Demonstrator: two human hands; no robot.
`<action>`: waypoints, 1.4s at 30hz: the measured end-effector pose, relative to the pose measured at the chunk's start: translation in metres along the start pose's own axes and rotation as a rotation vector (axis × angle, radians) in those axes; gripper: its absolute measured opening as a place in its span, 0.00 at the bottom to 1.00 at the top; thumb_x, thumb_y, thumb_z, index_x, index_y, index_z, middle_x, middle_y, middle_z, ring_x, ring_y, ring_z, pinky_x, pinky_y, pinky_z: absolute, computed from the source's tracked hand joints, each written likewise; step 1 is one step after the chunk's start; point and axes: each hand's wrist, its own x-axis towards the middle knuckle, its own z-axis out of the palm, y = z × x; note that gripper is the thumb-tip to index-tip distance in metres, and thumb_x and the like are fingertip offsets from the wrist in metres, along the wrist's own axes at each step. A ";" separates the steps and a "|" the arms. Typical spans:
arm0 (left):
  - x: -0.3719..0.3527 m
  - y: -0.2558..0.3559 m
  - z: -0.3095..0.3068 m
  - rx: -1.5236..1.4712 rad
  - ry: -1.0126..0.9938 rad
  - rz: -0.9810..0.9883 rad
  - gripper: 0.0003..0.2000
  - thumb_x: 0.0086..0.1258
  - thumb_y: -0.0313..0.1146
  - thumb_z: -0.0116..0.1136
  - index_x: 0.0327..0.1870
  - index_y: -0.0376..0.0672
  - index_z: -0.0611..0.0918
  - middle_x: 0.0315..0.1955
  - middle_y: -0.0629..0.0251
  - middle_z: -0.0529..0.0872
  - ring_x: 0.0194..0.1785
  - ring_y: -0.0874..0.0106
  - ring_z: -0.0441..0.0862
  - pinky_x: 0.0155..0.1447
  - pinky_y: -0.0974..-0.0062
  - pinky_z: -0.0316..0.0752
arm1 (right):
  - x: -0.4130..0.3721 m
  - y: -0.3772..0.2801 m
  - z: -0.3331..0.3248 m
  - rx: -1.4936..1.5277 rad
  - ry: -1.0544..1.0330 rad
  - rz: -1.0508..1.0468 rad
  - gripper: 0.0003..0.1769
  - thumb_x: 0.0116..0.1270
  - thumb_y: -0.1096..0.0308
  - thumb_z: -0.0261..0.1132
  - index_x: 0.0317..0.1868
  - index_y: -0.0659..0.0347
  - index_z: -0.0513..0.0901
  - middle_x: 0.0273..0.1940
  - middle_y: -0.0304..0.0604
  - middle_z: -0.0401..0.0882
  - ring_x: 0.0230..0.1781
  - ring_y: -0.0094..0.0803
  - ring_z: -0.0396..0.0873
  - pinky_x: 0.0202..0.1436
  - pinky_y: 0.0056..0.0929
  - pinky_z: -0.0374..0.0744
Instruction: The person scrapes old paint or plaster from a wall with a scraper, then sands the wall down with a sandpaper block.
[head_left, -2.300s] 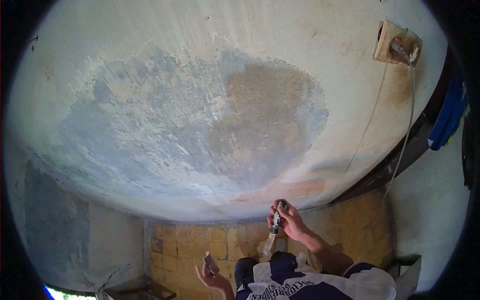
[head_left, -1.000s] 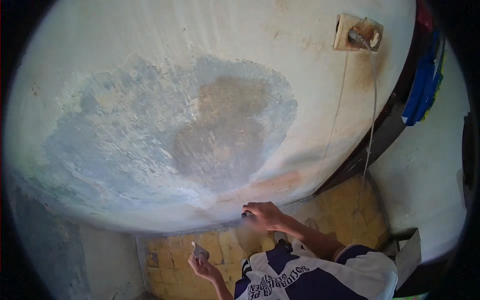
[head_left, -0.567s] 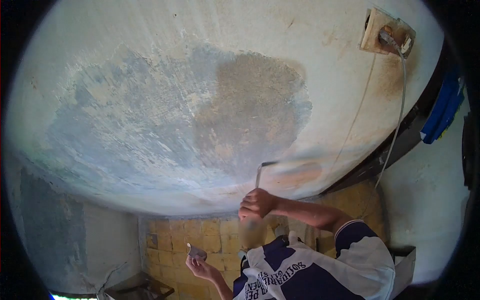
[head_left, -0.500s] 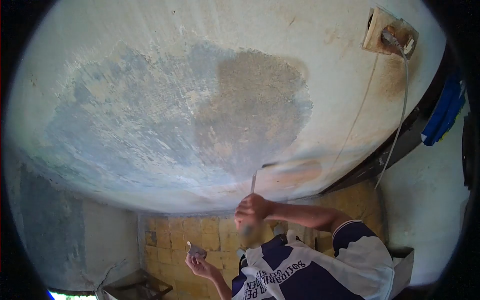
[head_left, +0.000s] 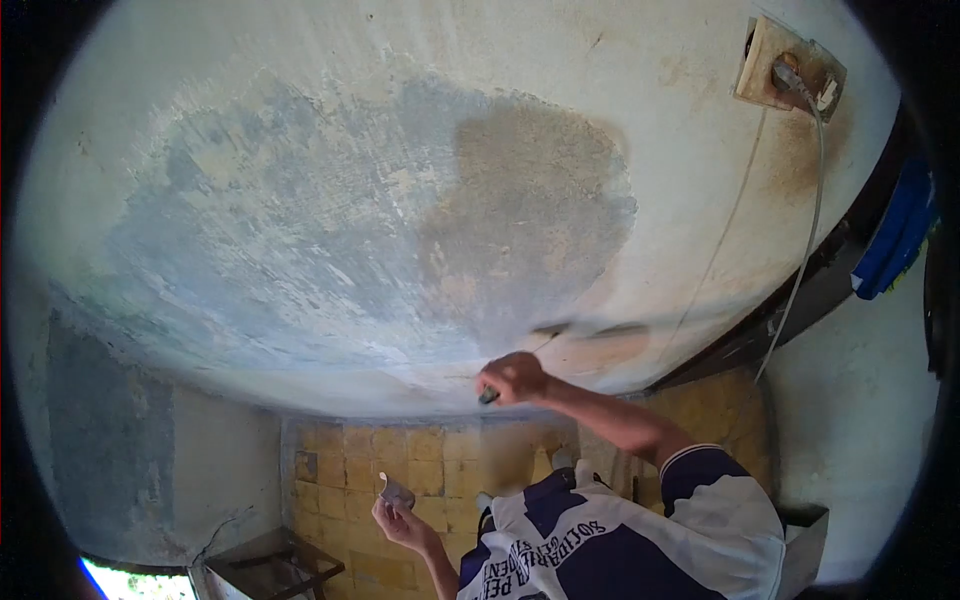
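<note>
Near the lower part of the wall, my right hand [head_left: 514, 379] is closed round the dark handle of a scraper-like tool [head_left: 549, 337]. The tool's thin shaft reaches up to the wall, its far end blurred. Lower left, my left hand [head_left: 402, 523] holds a small curved grey piece [head_left: 398, 491] between its fingers; what it is I cannot make out. Before me the wall carries a rough grey patch [head_left: 290, 200] with scratched, flaking paint and a darker brownish patch [head_left: 520, 190] on its right side.
A stained socket [head_left: 758, 62] with a plug and hanging cable [head_left: 815, 190] is at the upper right. Blue cloth [head_left: 892, 240] hangs at the right edge. Yellow tiles [head_left: 360, 480] cover the floor, and a dark frame [head_left: 275, 566] stands at the lower left.
My right hand has moved up and slightly right with the tool, whose shaft now leans further right. My left hand is nearly still with the curved piece.
</note>
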 end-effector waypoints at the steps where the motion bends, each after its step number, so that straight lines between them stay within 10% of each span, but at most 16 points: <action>1: 0.001 -0.004 -0.003 0.016 0.010 0.016 0.12 0.75 0.30 0.51 0.54 0.33 0.74 0.41 0.63 0.75 0.43 0.73 0.75 0.45 0.75 0.72 | -0.004 -0.003 0.001 0.050 0.008 -0.089 0.04 0.53 0.61 0.66 0.28 0.46 0.78 0.18 0.31 0.75 0.18 0.31 0.78 0.18 0.31 0.75; 6: 0.001 0.007 -0.004 -0.075 -0.054 -0.104 0.11 0.73 0.29 0.52 0.52 0.33 0.75 0.42 0.63 0.75 0.42 0.73 0.75 0.44 0.75 0.72 | -0.014 -0.054 -0.004 -0.109 0.054 -0.556 0.07 0.52 0.61 0.66 0.28 0.51 0.76 0.20 0.31 0.76 0.18 0.30 0.78 0.17 0.32 0.75; 8: 0.003 0.011 -0.005 -0.076 -0.060 -0.107 0.11 0.73 0.29 0.53 0.51 0.33 0.75 0.41 0.63 0.75 0.42 0.74 0.74 0.44 0.75 0.72 | -0.017 0.004 0.003 -0.073 -0.064 -0.292 0.07 0.54 0.61 0.65 0.27 0.51 0.76 0.19 0.31 0.74 0.18 0.27 0.78 0.18 0.29 0.75; 29: -0.002 0.003 -0.011 -0.087 -0.067 -0.072 0.09 0.72 0.30 0.53 0.47 0.34 0.76 0.42 0.62 0.73 0.43 0.72 0.74 0.44 0.73 0.73 | 0.005 -0.063 0.001 -0.217 -0.012 -0.648 0.09 0.53 0.69 0.69 0.24 0.54 0.75 0.17 0.32 0.74 0.16 0.20 0.75 0.15 0.24 0.72; 32: -0.006 0.009 -0.015 -0.126 -0.074 -0.068 0.10 0.72 0.30 0.53 0.48 0.34 0.76 0.43 0.62 0.73 0.43 0.71 0.75 0.44 0.72 0.73 | -0.005 0.004 0.010 -0.031 -0.065 -0.205 0.10 0.56 0.63 0.66 0.24 0.55 0.73 0.16 0.34 0.73 0.16 0.28 0.77 0.16 0.27 0.73; 37: -0.006 -0.004 -0.015 -0.114 -0.095 -0.040 0.10 0.73 0.30 0.53 0.48 0.34 0.75 0.44 0.61 0.74 0.44 0.70 0.75 0.46 0.71 0.74 | -0.017 -0.046 0.008 -0.144 0.013 -0.543 0.10 0.53 0.62 0.67 0.24 0.54 0.74 0.16 0.36 0.74 0.15 0.30 0.77 0.15 0.31 0.73; 42: -0.004 -0.002 -0.003 -0.095 -0.149 0.016 0.10 0.73 0.28 0.52 0.50 0.32 0.74 0.45 0.60 0.74 0.45 0.70 0.75 0.46 0.71 0.73 | 0.003 -0.018 -0.001 -0.077 -0.081 -0.305 0.08 0.53 0.64 0.67 0.28 0.53 0.76 0.18 0.36 0.74 0.17 0.33 0.77 0.18 0.35 0.74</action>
